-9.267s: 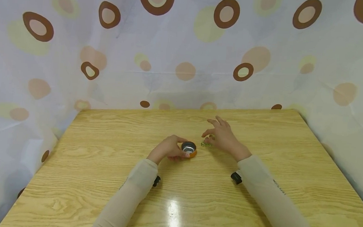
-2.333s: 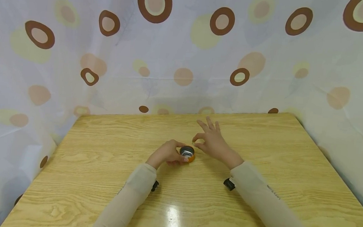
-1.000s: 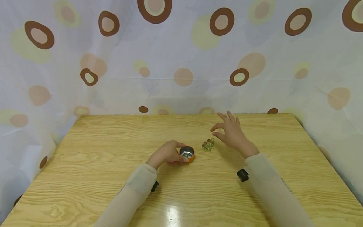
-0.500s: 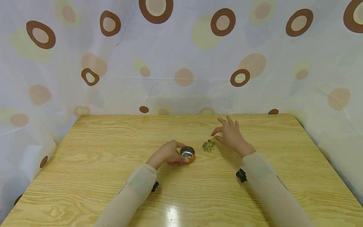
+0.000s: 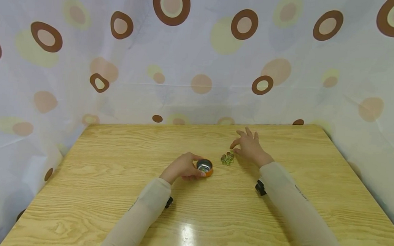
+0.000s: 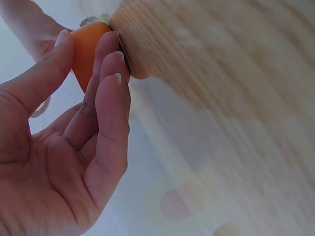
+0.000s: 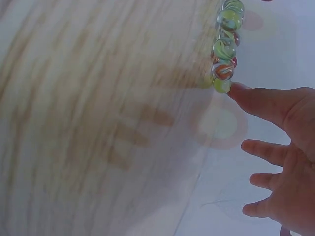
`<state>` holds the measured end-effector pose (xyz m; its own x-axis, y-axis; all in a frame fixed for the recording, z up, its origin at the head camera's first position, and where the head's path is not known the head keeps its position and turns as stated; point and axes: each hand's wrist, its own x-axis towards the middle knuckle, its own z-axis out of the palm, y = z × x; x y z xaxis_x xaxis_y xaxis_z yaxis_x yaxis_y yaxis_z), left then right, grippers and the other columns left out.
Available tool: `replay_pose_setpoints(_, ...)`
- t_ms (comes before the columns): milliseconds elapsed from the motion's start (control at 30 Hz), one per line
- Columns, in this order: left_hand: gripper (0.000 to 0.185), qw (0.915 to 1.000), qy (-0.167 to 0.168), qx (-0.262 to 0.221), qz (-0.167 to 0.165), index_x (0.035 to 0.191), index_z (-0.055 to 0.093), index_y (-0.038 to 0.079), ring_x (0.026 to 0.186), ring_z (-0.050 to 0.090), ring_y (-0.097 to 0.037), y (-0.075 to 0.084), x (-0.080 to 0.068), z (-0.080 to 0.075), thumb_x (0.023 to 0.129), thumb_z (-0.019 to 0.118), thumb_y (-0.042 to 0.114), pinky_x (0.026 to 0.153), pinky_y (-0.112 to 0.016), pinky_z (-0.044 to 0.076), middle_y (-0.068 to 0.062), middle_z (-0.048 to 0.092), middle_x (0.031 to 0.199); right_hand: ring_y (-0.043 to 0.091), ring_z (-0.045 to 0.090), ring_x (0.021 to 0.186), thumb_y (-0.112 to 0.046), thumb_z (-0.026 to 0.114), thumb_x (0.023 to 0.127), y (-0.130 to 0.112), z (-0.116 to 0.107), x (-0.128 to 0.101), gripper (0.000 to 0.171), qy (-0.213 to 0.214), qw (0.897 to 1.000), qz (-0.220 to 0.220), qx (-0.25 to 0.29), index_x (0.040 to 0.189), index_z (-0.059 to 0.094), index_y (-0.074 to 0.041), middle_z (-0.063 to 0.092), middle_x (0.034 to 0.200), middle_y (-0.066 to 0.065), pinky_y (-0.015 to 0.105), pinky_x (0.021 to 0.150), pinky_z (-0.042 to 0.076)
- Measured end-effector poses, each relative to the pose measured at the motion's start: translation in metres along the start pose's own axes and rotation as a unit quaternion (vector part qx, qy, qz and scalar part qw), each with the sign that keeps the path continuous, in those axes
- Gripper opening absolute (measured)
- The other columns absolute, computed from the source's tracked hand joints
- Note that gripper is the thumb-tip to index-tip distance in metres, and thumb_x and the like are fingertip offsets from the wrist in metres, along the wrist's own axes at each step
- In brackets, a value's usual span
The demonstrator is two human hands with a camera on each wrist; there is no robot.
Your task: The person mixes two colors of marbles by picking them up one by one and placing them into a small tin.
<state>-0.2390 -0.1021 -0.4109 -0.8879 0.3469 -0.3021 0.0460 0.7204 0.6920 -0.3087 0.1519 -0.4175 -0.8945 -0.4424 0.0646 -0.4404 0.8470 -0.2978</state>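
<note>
My left hand [image 5: 183, 166] holds a small round bowl [image 5: 210, 173], orange outside with shiny metal inside, thumb and fingers curled about its side. At least one greenish marble lies in it, seen in the head view. The left wrist view shows the bowl's orange wall [image 6: 87, 46] between thumb and fingers. To the right, several glass marbles [image 5: 224, 160] with green and orange swirls cluster on the table. At the cluster's far right end my right hand [image 5: 251, 147] pinches a yellow-green marble [image 7: 222, 85] between thumb and forefinger, other fingers spread; the forefinger is mostly hidden in the right wrist view.
The wood-grain table [image 5: 125, 209] reaches back to a pale curtain [image 5: 202, 43] with brown and yellow rounds, which also hangs along both sides. Black devices [image 5: 260, 187] are strapped at the wrists. A bright reflection lies near the front.
The right hand comes from beside the bowl back to the marbles and lowers onto the end one. A marble now shows in the bowl. The left hand keeps its hold.
</note>
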Motion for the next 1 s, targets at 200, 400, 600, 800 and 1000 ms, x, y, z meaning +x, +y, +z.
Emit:
replay_pose_setpoints(200, 0.061, 1.0000, 0.000, 0.004, 0.003, 0.138, 0.053, 0.009, 0.059, 0.064, -0.019, -0.0004, 0.0008, 0.0006, 0.083, 0.078, 0.021, 0.052, -0.031, 0.053, -0.006, 0.070, 0.073, 0.054, 0.012, 0.138, -0.014, 0.071, 0.088, 0.0008, 0.0005, -0.0002, 0.013, -0.009, 1.000, 0.008, 0.006, 0.100, 0.076, -0.011, 0.036, 0.145, 0.029, 0.074, 0.104, 0.006)
replay_pose_setpoints(400, 0.061, 1.0000, -0.002, 0.006, 0.001, 0.138, 0.053, 0.010, 0.058, 0.064, -0.018, -0.0001, 0.0009, 0.0016, 0.083, 0.078, 0.021, 0.052, -0.031, 0.054, -0.005, 0.070, 0.074, 0.054, 0.012, 0.138, -0.012, 0.070, 0.089, 0.0026, 0.0021, -0.0002, 0.014, -0.017, 1.000, 0.013, 0.006, 0.101, 0.076, -0.011, 0.036, 0.145, 0.029, 0.073, 0.104, 0.008)
replay_pose_setpoints(600, 0.062, 1.0000, -0.001, 0.007, -0.001, 0.138, 0.053, 0.010, 0.058, 0.064, -0.018, 0.0010, 0.0010, 0.0029, 0.083, 0.078, 0.021, 0.052, -0.032, 0.054, -0.005, 0.069, 0.073, 0.054, 0.012, 0.138, -0.013, 0.071, 0.088, 0.0048, 0.0034, -0.0006, 0.013, -0.017, 1.000, 0.017, 0.003, 0.100, 0.076, -0.011, 0.036, 0.145, 0.030, 0.074, 0.104, 0.008)
replay_pose_setpoints(800, 0.062, 1.0000, -0.002, 0.007, 0.001, 0.139, 0.053, 0.010, 0.058, 0.064, -0.018, 0.0008, 0.0020, 0.0031, 0.083, 0.078, 0.022, 0.052, -0.032, 0.054, -0.005, 0.070, 0.073, 0.054, 0.010, 0.139, -0.015, 0.071, 0.089, 0.0059, 0.0033, -0.0014, 0.014, -0.020, 0.999, 0.026, 0.003, 0.101, 0.075, -0.011, 0.034, 0.147, 0.029, 0.074, 0.104, 0.006)
replay_pose_setpoints(1000, 0.060, 1.0000, -0.002, -0.004, 0.002, 0.139, 0.053, 0.010, 0.058, 0.064, -0.019, 0.0005, 0.0021, 0.0006, 0.084, 0.076, 0.020, 0.052, -0.031, 0.053, -0.005, 0.072, 0.074, 0.053, 0.010, 0.139, -0.015, 0.070, 0.090, 0.0034, 0.0011, -0.0034, 0.014, -0.005, 1.000, 0.029, -0.001, 0.101, 0.075, -0.010, 0.033, 0.147, 0.029, 0.073, 0.105, 0.006)
